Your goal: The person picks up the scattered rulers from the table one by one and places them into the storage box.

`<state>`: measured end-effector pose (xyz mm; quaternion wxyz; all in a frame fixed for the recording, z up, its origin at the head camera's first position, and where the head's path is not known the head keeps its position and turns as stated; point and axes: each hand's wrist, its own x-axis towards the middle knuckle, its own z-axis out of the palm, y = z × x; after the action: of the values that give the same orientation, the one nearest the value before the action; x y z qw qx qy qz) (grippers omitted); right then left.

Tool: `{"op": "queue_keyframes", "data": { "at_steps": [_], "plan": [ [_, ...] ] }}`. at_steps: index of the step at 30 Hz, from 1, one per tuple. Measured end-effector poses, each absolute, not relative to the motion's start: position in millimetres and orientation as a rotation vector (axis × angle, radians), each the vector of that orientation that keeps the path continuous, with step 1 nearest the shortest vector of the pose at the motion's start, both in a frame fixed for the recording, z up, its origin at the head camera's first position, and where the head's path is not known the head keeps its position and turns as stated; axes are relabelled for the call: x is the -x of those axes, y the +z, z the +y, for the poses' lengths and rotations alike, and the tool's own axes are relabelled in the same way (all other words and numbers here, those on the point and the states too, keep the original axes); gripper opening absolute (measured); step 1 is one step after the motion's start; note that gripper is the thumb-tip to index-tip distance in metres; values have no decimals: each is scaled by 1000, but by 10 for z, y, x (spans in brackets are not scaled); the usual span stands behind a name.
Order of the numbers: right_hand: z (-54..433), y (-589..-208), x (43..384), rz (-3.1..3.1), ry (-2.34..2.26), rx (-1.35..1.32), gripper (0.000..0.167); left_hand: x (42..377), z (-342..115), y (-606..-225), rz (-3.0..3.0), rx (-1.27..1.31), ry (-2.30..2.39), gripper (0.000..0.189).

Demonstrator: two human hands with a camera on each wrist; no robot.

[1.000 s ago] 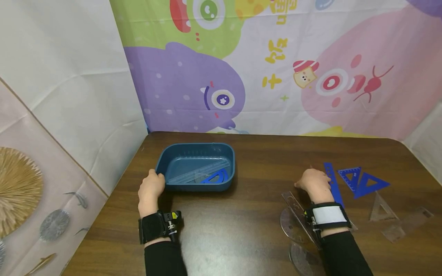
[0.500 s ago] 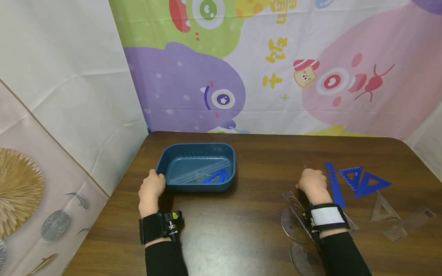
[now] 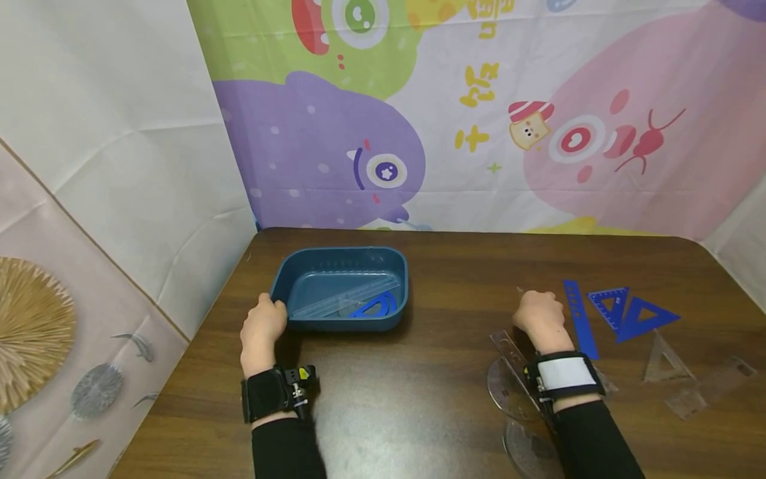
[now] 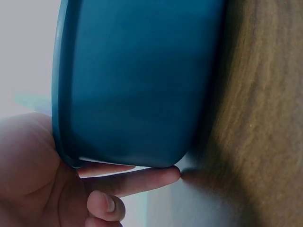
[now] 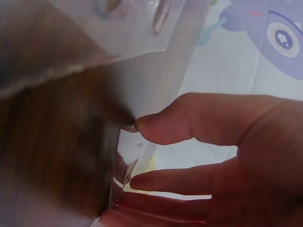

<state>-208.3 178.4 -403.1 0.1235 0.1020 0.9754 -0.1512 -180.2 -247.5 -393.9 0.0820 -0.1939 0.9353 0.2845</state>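
My left hand (image 3: 262,326) grips the near-left corner of a teal plastic bin (image 3: 341,325). In the left wrist view, straight fingers (image 4: 142,182) lie along its outer wall. Inside it are a clear ruler (image 3: 335,301) and a blue protractor (image 3: 377,306). My right hand (image 3: 541,320) is down at the tabletop, left of a blue ruler (image 3: 580,319). Its thumb and fingers close around a thin clear plastic piece (image 5: 130,172), mostly hidden, with a small tip showing beyond the knuckles in the head view.
Two blue set squares (image 3: 646,318) lie at the right. Nearer are a clear set square (image 3: 664,362) and another clear piece (image 3: 688,402). A clear ruler (image 3: 509,352) and round clear protractors (image 3: 509,389) lie beside and partly under my right forearm. A printed cloth (image 3: 467,186) hangs behind the table.
My right hand has shifted slightly away from the blue ruler, and the clear tip beyond it has moved left. The left hand and the bin have stayed put.
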Motion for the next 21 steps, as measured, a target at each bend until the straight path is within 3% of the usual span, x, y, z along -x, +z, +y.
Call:
{"op": "queue_keyframes", "data": {
  "at_steps": [21],
  "plan": [
    [1737,-3979,2086,2879,-459,-302,39,1800,-2472,-3944,2812,573,831,51]
  ]
}}
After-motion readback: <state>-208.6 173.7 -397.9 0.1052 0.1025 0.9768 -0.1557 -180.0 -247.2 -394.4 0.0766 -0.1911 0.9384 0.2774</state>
